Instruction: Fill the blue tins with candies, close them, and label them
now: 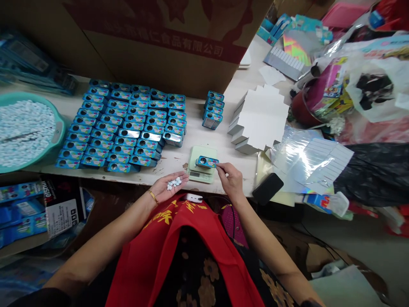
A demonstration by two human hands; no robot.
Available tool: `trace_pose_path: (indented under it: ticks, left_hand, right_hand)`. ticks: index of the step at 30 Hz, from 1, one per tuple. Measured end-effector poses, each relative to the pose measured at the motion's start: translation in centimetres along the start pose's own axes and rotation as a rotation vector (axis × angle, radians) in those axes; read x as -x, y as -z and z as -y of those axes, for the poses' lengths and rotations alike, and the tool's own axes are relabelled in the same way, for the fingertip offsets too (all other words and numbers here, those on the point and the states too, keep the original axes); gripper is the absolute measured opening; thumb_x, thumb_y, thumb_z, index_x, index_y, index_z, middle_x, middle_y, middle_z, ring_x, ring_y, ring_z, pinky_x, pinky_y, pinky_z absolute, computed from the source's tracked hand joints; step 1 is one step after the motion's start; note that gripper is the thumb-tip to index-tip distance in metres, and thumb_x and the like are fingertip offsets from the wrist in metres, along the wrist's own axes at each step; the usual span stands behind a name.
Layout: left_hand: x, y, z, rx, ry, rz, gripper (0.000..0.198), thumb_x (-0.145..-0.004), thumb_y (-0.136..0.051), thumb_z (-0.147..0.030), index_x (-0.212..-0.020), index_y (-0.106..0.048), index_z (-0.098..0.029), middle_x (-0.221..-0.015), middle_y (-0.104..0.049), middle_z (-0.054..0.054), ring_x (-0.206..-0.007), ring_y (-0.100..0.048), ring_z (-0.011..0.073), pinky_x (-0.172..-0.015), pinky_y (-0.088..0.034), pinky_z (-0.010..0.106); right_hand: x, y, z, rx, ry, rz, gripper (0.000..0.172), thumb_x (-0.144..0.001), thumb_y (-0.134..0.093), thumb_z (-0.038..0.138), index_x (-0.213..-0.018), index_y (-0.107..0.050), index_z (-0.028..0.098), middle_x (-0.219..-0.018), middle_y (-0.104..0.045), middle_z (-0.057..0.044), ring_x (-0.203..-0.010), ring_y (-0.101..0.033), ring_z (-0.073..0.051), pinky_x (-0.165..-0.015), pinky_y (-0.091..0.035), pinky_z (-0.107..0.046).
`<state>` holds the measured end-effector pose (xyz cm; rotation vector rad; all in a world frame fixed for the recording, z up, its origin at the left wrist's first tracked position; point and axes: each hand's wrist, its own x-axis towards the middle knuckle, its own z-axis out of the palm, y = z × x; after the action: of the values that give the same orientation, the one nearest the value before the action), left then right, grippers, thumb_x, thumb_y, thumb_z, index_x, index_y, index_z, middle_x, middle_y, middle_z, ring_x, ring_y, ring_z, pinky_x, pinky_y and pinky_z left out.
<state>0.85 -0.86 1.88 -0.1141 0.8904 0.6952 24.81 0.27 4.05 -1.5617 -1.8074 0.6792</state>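
My left hand (168, 186) lies palm up at the table's front edge, cupping a small heap of white candies (174, 183). My right hand (229, 179) reaches to a blue tin (207, 161) that rests on a small pale green scale (202, 165). Its fingertips are pinched together against the tin's right end. Whether they hold anything is too small to see. To the left of the scale, several rows of matching blue tins (123, 125) cover the table.
A teal basin (59, 132) full of white candies stands at far left. A short stack of blue tins (213, 109) and a pile of white flat cartons (258, 119) lie behind the scale. A black phone (267, 188), foil sheets, and a big cardboard box (166, 38) surround them.
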Motion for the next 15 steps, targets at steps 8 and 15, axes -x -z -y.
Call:
trace_pose_path:
  ticks: [8, 15]
  left_hand:
    - [0.4, 0.8, 2.0, -0.115, 0.145, 0.116, 0.037, -0.07, -0.048, 0.0, -0.106, -0.057, -0.005, -0.099, -0.064, 0.015, -0.09, -0.061, 0.0192, -0.084, -0.046, 0.032]
    - [0.5, 1.2, 2.4, -0.148, 0.209, 0.14, 0.04, -0.065, -0.045, 0.002, -0.103, -0.059, -0.005, -0.094, -0.065, 0.012, -0.084, -0.061, 0.0161, -0.08, -0.047, 0.027]
  right_hand:
    - [3.9, -4.5, 4.5, 0.152, 0.201, 0.574, 0.019, -0.083, -0.047, 0.022, -0.097, -0.058, 0.016, -0.091, -0.06, -0.007, -0.087, -0.054, -0.017, -0.078, -0.044, -0.028]
    - [4.3, -5.9, 4.8, 0.263, 0.257, 0.662, 0.012, -0.082, -0.045, 0.017, -0.086, -0.056, 0.015, -0.086, -0.057, -0.007, -0.081, -0.052, -0.016, -0.074, -0.043, -0.026]
